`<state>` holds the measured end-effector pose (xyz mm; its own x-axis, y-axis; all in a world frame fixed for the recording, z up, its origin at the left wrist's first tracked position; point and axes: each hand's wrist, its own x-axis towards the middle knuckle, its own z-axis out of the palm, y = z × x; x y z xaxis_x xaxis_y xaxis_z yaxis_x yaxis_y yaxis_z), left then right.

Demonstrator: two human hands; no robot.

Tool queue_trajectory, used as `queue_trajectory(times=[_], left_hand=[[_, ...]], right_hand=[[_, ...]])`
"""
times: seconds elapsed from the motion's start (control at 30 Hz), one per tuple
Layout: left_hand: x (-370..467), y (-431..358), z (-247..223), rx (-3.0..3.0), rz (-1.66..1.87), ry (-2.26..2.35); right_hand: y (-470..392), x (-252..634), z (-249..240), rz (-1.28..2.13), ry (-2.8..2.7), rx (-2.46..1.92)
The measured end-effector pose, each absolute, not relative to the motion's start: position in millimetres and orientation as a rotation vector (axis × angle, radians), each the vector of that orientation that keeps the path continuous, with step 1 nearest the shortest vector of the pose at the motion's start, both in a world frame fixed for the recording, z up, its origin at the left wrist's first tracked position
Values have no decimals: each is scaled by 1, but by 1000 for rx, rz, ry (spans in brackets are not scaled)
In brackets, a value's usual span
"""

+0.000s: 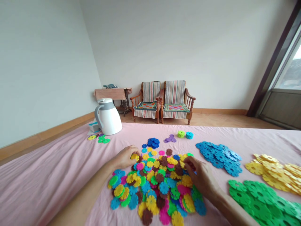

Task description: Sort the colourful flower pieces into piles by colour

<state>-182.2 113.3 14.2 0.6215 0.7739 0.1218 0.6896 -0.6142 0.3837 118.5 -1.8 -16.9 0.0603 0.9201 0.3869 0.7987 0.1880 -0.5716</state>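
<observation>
A mixed heap of plastic snowflake discs (164, 187) in yellow, blue, green, pink and brown lies on the pink cloth in front of me. At the heap's far left edge, the fingers of my left hand (128, 156) are closed on a yellow snowflake disc (134, 156). My right hand (198, 171) is at the right edge of the heap, with its fingers curled and pressed together. A bit of blue shows under those fingers, but whatever they pinch is hidden.
Sorted discs lie to the right: a blue pile (218, 157), a yellow pile (272, 169) and a green pile (261, 199). Dark blue discs (153, 142), purple discs (170, 138) and two small stacks (185, 135) sit beyond. A white jug (109, 119) stands back left.
</observation>
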Motion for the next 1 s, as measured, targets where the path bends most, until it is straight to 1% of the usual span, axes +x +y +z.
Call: queue_trajectory(times=[0.23, 0.4, 0.57, 0.7, 1.0], left_hand=[[-187, 115, 16, 2483, 365, 1272], [-189, 118, 13, 2498, 421, 1337], [-184, 116, 10, 2543, 394, 1193], [-180, 115, 9, 2514, 392, 1170], [-175, 115, 7, 2296, 462, 1120]], right_hand=[[-3, 116, -15, 231, -1772, -1648], [-2, 116, -17, 238, -1782, -1635], [-2, 116, -20, 237, -1798, -1620], [-2, 115, -21, 245, -1803, -1594], [-3, 114, -19, 268, -1840, -1553]])
